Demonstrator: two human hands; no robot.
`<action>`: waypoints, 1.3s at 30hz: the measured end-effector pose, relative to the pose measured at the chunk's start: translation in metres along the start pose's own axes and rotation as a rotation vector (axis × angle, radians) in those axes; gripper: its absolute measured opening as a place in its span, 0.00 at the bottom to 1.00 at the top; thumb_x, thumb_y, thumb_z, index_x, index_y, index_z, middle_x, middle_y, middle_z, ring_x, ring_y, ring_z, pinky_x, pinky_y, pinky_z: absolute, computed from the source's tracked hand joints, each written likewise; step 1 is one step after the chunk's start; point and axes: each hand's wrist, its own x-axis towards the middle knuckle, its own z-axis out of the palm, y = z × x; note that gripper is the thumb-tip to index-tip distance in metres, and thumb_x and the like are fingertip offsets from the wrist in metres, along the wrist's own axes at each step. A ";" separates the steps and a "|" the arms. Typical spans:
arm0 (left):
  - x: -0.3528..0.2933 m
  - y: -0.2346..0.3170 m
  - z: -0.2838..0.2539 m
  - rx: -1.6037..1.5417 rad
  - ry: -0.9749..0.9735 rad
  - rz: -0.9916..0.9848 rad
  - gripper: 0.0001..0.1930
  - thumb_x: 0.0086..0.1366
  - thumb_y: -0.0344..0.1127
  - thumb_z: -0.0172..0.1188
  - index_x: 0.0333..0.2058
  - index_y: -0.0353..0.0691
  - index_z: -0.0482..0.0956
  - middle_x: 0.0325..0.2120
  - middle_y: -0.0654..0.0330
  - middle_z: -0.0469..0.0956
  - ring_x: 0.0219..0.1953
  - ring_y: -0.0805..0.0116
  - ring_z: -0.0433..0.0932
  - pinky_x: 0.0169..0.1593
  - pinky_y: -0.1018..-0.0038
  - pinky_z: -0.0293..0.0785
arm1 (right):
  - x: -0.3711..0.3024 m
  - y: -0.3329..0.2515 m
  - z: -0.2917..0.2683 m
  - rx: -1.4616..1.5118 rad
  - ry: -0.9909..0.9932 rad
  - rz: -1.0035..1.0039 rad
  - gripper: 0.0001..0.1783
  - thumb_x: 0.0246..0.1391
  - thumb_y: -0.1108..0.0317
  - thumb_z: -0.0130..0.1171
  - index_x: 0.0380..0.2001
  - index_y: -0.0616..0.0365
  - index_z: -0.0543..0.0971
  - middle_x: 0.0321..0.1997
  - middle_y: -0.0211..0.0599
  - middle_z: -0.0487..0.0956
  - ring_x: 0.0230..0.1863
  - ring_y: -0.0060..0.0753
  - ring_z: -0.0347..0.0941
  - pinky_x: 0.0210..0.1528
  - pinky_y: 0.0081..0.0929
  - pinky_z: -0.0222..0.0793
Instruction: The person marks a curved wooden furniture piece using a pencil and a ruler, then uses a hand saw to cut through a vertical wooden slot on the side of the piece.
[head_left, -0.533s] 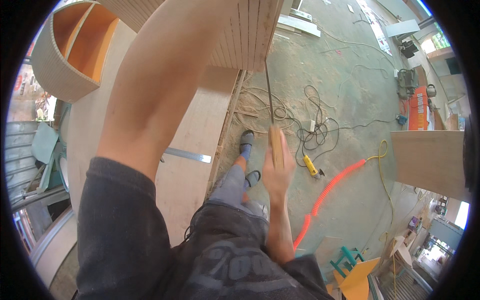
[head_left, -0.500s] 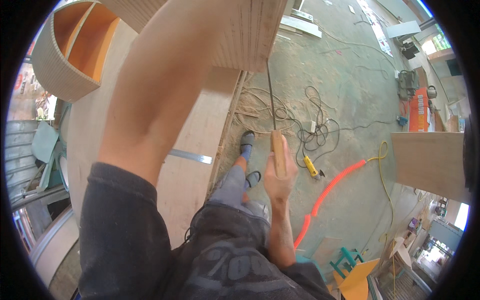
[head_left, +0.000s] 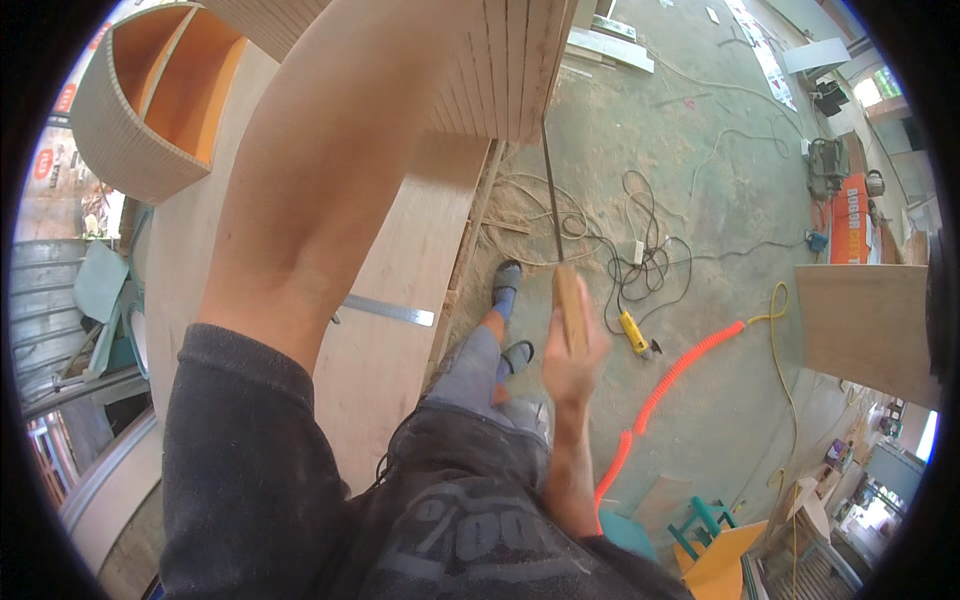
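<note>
My right hand [head_left: 574,358] is wrapped round the pale wooden handle [head_left: 570,308] of a tool with a long, thin, dark metal blade [head_left: 551,195]. The blade shows edge-on, so I cannot tell whether it is a saw or a file. Its far end meets the corner edge of a wooden piece with a grooved face [head_left: 492,80]. My left forearm [head_left: 310,170] stretches up across the view over this piece, and the left hand itself is out of sight past the top edge.
A metal ruler [head_left: 390,310] lies on the wooden worktop [head_left: 400,365]. At the far left stands a curved cabinet [head_left: 130,150] with an orange inside. On the dusty floor are a yellow angle grinder [head_left: 634,334], tangled cables [head_left: 650,240] and a coiled orange hose [head_left: 670,380].
The whole view has shifted slightly, so the surroundings sit further right. My right hand and the tool handle have drawn a little toward me, and the handle tilts slightly more.
</note>
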 end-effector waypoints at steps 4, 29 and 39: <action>0.008 0.027 -0.009 -0.088 0.048 0.015 0.18 0.62 0.44 0.64 0.46 0.43 0.88 0.48 0.49 0.86 0.52 0.51 0.84 0.54 0.64 0.81 | 0.123 0.036 0.053 -0.092 -0.010 -0.047 0.24 0.57 0.75 0.56 0.58 0.61 0.80 0.38 0.58 0.82 0.38 0.38 0.83 0.46 0.37 0.76; 0.020 -0.001 0.012 0.014 0.044 0.015 0.18 0.62 0.45 0.61 0.46 0.45 0.89 0.47 0.48 0.86 0.52 0.51 0.84 0.54 0.65 0.81 | -0.014 -0.004 -0.002 -0.042 -0.067 0.053 0.28 0.60 0.77 0.54 0.65 0.61 0.76 0.58 0.60 0.81 0.57 0.48 0.83 0.56 0.36 0.76; 0.002 0.024 0.007 -0.392 0.083 -0.152 0.21 0.63 0.48 0.64 0.46 0.38 0.87 0.48 0.47 0.85 0.53 0.51 0.84 0.56 0.63 0.81 | 0.106 0.030 0.052 -0.059 -0.020 0.131 0.26 0.57 0.76 0.56 0.61 0.61 0.79 0.49 0.57 0.85 0.47 0.51 0.85 0.50 0.35 0.77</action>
